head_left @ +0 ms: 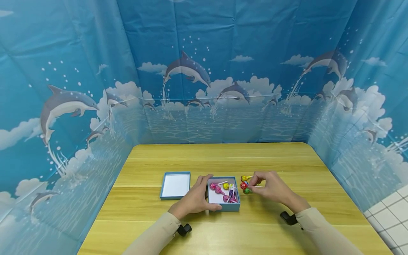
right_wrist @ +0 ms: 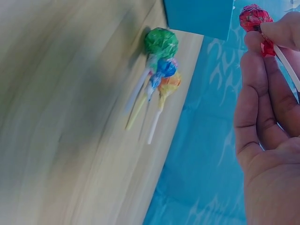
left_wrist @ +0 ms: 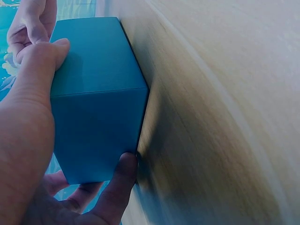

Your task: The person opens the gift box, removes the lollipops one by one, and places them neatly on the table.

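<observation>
My left hand [head_left: 196,196] holds a blue open-topped box [head_left: 224,208] at its left side, thumb on the front wall and fingers around the side and back. Inside the box's white interior lie several lollipops: pink ones [head_left: 218,190], a yellow one [head_left: 226,186] and a purple one [head_left: 231,193]. Just right of the box, my right hand [head_left: 272,187] pinches a red lollipop [right_wrist: 254,18] between thumb and fingertips, just below its wrapped head. Under it on the table are a green lollipop [right_wrist: 161,43], a blue one [right_wrist: 167,68] and a yellow-orange one [right_wrist: 169,83].
A shallow blue-edged lid [head_left: 175,185] with a white inside lies left of the box. Everything stands on a wooden table [head_left: 216,156]. Blue dolphin-print curtains [head_left: 204,120] surround its back and sides, and white floor tiles [head_left: 390,216] show at the right.
</observation>
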Motion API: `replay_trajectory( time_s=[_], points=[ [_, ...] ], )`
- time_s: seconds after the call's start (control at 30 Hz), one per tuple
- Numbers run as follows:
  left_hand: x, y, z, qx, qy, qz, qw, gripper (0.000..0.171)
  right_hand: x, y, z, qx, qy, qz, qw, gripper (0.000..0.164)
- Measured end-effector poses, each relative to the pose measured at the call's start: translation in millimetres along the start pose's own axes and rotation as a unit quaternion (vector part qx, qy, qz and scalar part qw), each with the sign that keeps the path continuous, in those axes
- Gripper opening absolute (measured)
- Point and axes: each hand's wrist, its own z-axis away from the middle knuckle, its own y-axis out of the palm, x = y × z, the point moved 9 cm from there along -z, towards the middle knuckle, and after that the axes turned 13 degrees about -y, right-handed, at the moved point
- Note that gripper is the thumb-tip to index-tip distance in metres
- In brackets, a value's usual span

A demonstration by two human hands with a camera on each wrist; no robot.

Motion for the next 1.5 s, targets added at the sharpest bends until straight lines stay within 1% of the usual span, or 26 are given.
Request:
replay_trajectory(
  time_s=[0.33,0.57,0.7,0.87,1.07,1.5],
  points=[
    [0.3,0.2,0.1,-0.001,-0.001,-0.005,1.0,0.132,-9.6,0.0,14.8,0.007,0.02,-0.006,1.0,0.03],
    [-1.1,-1.0,0.4,-0.001,0.002,-0.003,1.0,0.132,-19.2,6.8,22.1,0.026,0.038,-0.013,0.999,0.029],
    [-1.6,-1.4,0.6,-0.001,0.002,-0.001,1.0,0.132,-23.2,12.0,25.2,0.039,0.047,-0.017,0.998,0.026],
    [-2.4,-1.4,1.6,-0.001,0.002,-0.003,1.0,0.131,-24.3,19.2,28.1,0.049,0.047,-0.03,0.997,0.021],
    [-2.8,-1.3,2.3,-0.001,0.002,-0.003,1.0,0.131,-29.9,27.2,31.8,0.054,0.056,-0.046,0.996,0.022],
    [-2.0,-0.9,1.7,0.001,0.001,0.0,1.0,0.131,-37.1,35.8,34.1,0.068,0.07,-0.046,0.994,0.021]
  ],
)
